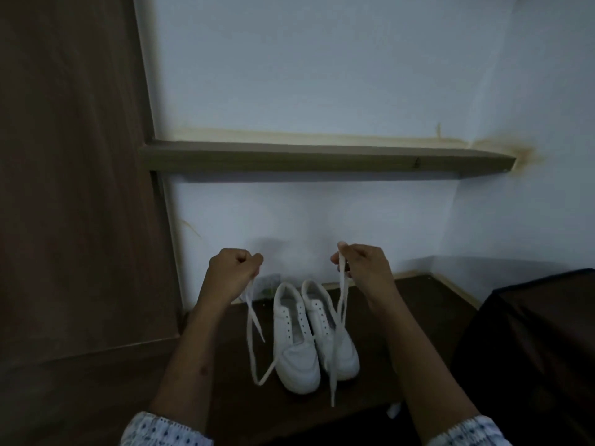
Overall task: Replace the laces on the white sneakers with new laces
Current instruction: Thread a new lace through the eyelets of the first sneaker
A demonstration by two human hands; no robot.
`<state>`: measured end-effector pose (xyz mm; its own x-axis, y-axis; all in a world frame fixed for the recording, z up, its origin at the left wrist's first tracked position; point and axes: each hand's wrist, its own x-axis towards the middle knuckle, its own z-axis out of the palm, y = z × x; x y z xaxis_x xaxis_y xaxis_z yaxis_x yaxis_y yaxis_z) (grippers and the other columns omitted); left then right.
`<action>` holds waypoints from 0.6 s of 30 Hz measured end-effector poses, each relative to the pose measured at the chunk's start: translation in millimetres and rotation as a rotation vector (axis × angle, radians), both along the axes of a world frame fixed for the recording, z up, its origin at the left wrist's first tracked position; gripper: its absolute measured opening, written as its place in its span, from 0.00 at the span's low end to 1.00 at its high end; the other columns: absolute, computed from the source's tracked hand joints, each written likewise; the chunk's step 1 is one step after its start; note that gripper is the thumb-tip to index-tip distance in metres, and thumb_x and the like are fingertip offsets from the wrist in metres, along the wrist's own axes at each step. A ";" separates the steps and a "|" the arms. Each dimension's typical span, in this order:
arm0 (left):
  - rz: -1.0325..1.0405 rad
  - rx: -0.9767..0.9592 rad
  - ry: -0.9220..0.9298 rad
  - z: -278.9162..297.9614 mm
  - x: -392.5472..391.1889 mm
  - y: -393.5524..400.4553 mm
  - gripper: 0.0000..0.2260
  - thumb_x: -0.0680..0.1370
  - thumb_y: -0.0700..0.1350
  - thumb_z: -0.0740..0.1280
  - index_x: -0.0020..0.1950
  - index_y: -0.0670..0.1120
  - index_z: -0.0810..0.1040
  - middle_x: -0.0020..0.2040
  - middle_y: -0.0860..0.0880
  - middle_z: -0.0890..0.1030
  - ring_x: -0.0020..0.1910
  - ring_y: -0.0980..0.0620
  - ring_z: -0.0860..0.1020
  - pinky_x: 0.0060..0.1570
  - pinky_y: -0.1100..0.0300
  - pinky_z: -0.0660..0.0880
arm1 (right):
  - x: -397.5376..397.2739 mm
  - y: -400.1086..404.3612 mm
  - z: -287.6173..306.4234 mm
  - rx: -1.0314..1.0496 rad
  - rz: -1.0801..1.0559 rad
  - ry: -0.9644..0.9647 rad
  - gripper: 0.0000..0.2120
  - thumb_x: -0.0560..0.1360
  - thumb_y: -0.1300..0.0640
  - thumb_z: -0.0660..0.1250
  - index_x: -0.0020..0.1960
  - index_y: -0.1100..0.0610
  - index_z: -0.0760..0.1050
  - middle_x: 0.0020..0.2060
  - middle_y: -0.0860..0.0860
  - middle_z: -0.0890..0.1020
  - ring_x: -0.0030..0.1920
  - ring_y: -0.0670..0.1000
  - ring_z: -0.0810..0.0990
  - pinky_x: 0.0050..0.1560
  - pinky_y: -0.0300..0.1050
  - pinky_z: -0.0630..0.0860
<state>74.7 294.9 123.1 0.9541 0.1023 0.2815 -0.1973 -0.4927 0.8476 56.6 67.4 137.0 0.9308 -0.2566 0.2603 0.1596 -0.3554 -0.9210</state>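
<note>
White sneakers (309,336) stand side by side on the dark wooden surface (402,333) at lower centre of the frame, their eyelets bare. We see the left hand (233,268) raised left of centre, fingers curled tight around one lace (254,336), which hangs in a loop beside the left shoe. Our right hand (362,262), right of centre, pinches another lace (338,333) dangling across the right shoe. Above, a wooden shelf (322,160) crosses the pale wall.
</note>
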 end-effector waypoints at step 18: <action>-0.137 0.370 0.265 -207.7 48.0 -49.6 0.09 0.75 0.51 0.72 0.45 0.45 0.83 0.42 0.50 0.81 0.41 0.54 0.78 0.40 0.60 0.73 | 49.7 20.1 -212.1 -0.558 0.031 0.248 0.08 0.79 0.56 0.63 0.46 0.60 0.77 0.40 0.50 0.78 0.43 0.48 0.77 0.43 0.39 0.69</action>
<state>122.8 245.4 -84.6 0.9957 -0.0903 0.0204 -0.0819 -0.7559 0.6495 106.3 87.5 -75.2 0.9857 -0.1160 0.1224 -0.0178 -0.7934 -0.6085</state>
